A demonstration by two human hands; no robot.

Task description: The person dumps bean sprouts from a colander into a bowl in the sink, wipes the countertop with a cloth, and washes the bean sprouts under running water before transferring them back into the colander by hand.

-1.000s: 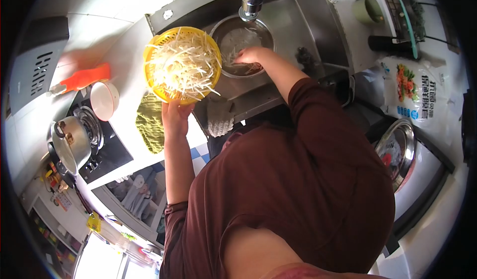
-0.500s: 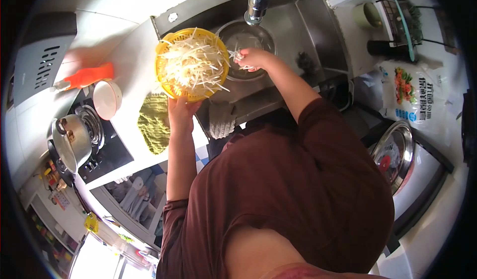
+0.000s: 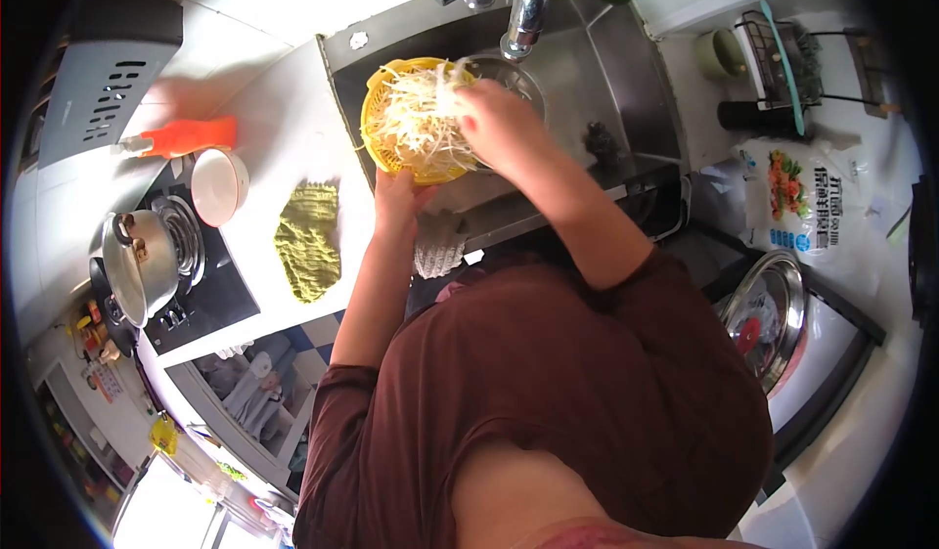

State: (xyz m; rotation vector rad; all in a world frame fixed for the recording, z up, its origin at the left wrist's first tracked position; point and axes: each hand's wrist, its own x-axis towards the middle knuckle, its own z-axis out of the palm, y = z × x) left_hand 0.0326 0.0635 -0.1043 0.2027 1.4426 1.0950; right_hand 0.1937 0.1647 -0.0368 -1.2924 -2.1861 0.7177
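"Basket (image 3: 376,114), yellow: upper centre, heaped with pale strands (image 3: 416,124); left hand (image 3: 401,197) clamped on lower rim."
"Right hand (image 3: 497,124)?"
"Shifted from metal bowl (image 3: 516,75) to strands, apparently adding more; blurred, grip unclear."

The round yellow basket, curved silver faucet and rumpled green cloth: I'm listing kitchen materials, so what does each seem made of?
Round yellow basket: probably plastic, smooth-looking, judging by its even colour and perforated wall.
Curved silver faucet: likely chrome-plated metal, polished, given its bright highlights.
Rumpled green cloth: matte textile, by its soft ridges; the fibre can't be told.
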